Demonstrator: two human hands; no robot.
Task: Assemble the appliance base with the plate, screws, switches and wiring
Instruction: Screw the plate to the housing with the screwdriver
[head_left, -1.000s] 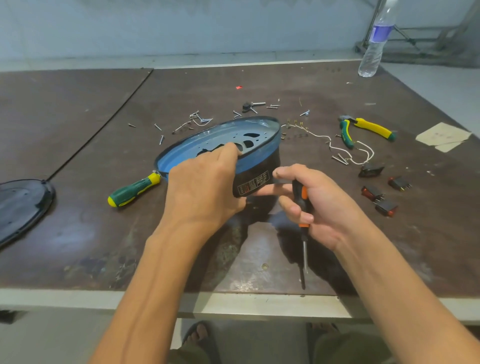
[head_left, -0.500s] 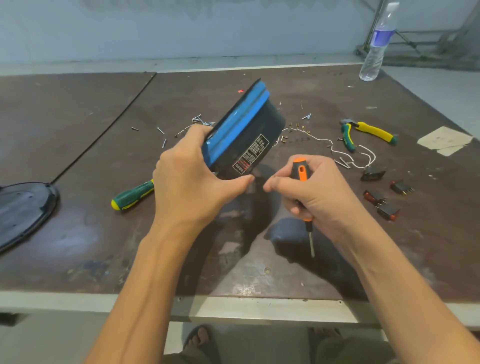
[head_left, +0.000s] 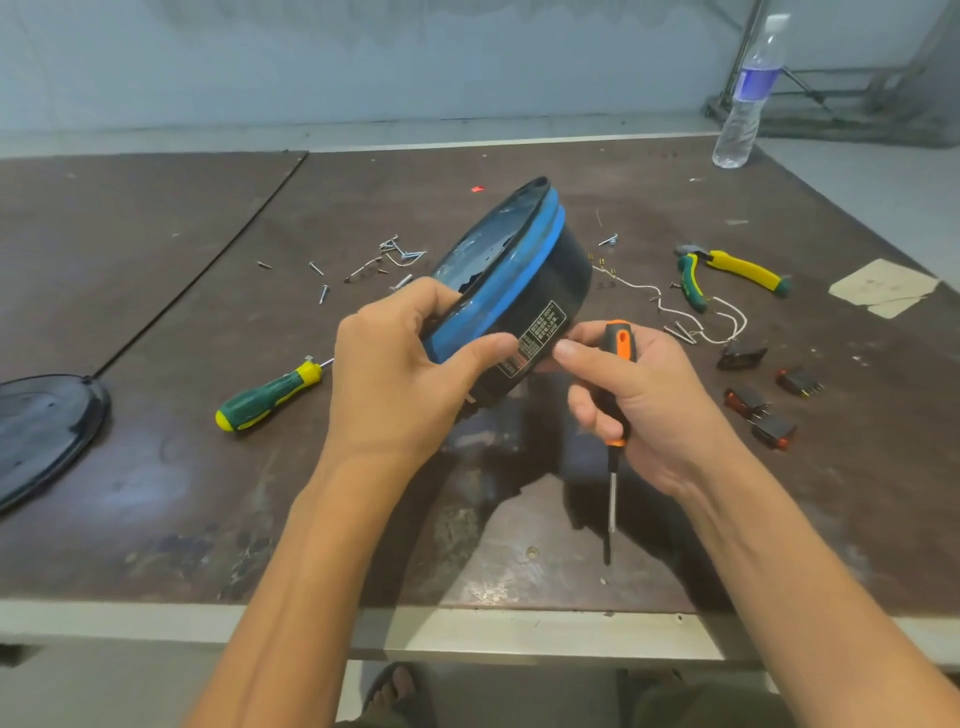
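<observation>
Blue-rimmed base (head_left: 550, 275) leaning to 1 o'clock, left hand (head_left: 395, 379) gripping it; I'm seeing right hand (head_left: 649, 405) clutching screwdriver (head_left: 619, 338), tip at 6.

Table (head_left: 156, 493): dark brown, scuffed top with a pale front edge; a thin dark seam (head_left: 208, 270) runs diagonally across its left part.
Water bottle (head_left: 748, 93): clear plastic, blue label, white cap; upright at the far right corner.
Pliers (head_left: 727, 273): one yellow and one green handle, spread apart; flat on the right side, jaws pointing left.
Green screwdriver (head_left: 270, 396): green handle with yellow ends; flat, left of centre, shaft pointing right.
Paper scrap (head_left: 883, 286): pale, flat, just right of the pliers.
Red bit (head_left: 477, 189): tiny, far centre; too small to tell what it is.
Metal frame (head_left: 831, 111): grey, on the floor behind the bottle.
</observation>
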